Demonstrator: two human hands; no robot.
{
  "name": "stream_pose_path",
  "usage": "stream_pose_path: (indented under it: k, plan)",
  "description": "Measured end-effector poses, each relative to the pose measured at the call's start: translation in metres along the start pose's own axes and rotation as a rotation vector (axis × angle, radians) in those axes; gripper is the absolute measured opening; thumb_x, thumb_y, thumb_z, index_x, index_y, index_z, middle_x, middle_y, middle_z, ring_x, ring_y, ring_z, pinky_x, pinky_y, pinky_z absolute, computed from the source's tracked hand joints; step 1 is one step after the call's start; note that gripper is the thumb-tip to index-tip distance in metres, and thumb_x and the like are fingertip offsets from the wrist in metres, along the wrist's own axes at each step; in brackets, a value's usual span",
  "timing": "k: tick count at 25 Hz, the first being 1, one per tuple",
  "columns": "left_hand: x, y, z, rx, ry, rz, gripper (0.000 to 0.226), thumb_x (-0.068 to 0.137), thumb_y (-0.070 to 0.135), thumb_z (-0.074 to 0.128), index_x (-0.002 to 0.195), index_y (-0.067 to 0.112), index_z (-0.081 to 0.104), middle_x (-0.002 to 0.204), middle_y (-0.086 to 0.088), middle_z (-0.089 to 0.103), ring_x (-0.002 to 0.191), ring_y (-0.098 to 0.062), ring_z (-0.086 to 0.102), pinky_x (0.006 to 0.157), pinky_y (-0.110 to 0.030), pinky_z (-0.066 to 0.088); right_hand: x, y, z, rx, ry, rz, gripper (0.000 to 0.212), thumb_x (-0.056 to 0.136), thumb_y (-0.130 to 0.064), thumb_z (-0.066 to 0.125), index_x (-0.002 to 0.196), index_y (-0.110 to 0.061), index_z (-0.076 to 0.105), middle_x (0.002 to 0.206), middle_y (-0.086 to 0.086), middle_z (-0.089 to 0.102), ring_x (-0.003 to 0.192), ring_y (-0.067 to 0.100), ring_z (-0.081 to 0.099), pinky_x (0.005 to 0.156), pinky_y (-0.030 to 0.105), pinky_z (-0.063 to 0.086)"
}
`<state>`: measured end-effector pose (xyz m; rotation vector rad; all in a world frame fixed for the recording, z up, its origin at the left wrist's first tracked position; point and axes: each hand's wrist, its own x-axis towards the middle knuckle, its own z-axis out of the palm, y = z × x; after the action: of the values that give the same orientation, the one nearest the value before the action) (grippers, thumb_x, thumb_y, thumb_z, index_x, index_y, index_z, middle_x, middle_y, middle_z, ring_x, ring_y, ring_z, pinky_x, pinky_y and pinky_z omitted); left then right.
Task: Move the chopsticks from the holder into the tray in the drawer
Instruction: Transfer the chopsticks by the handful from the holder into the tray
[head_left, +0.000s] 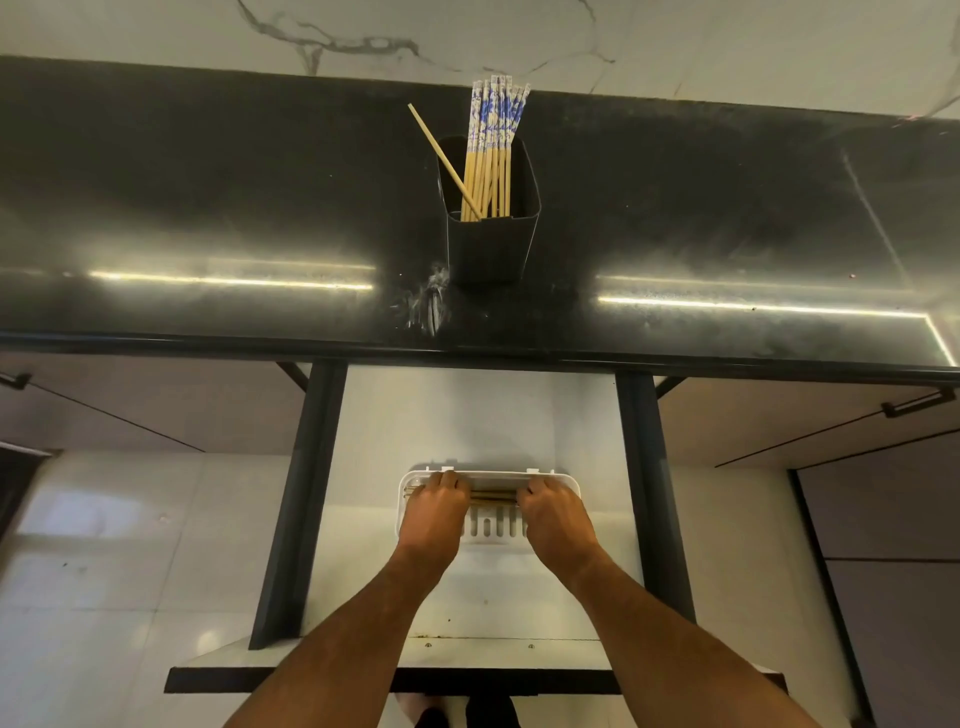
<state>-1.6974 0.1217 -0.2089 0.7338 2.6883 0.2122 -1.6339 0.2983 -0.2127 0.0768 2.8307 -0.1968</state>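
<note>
A black holder (491, 244) stands on the dark counter with several bamboo chopsticks (491, 150) in it, their tops patterned blue and white. Below, the open drawer (467, 415) holds a white slotted tray (566, 486). A bundle of chopsticks (493, 497) lies lengthwise in the tray's far part. My left hand (435, 512) covers the bundle's left end and my right hand (553, 512) its right end, fingers curled over the sticks. How tightly the fingers hold is hidden under the hands.
The dark counter (208, 208) juts over the drawer's back. Dark drawer sides (298, 499) run along left and right, and the black front panel (291, 679) is nearest me. Closed cabinet fronts flank the drawer. Pale floor tiles show below left.
</note>
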Motion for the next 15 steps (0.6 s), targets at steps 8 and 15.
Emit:
stream_pose_path:
  k: [8, 15]
  plan:
    - [-0.004, 0.001, 0.005, -0.176, 0.029, -0.046, 0.041, 0.093, 0.014, 0.058, 0.135, 0.014, 0.060, 0.125, -0.005, 0.068, 0.116, -0.027, 0.063, 0.101, -0.033, 0.053, 0.003, 0.001, 0.000, 0.125, -0.112, 0.070, 0.024, 0.096, -0.006, 0.058, 0.112, -0.011, 0.075, 0.110, 0.008, 0.076, 0.100, 0.024, 0.072, 0.093, 0.032, 0.058]
    - [-0.009, -0.003, 0.005, -0.268, 0.077, -0.073, 0.051, 0.095, 0.016, 0.061, 0.144, 0.015, 0.050, 0.129, -0.004, 0.064, 0.122, -0.025, 0.060, 0.103, -0.032, 0.051, 0.006, 0.000, 0.002, 0.146, -0.079, 0.102, 0.024, 0.099, -0.013, 0.057, 0.115, -0.012, 0.075, 0.111, 0.006, 0.076, 0.101, 0.022, 0.071, 0.097, 0.030, 0.056]
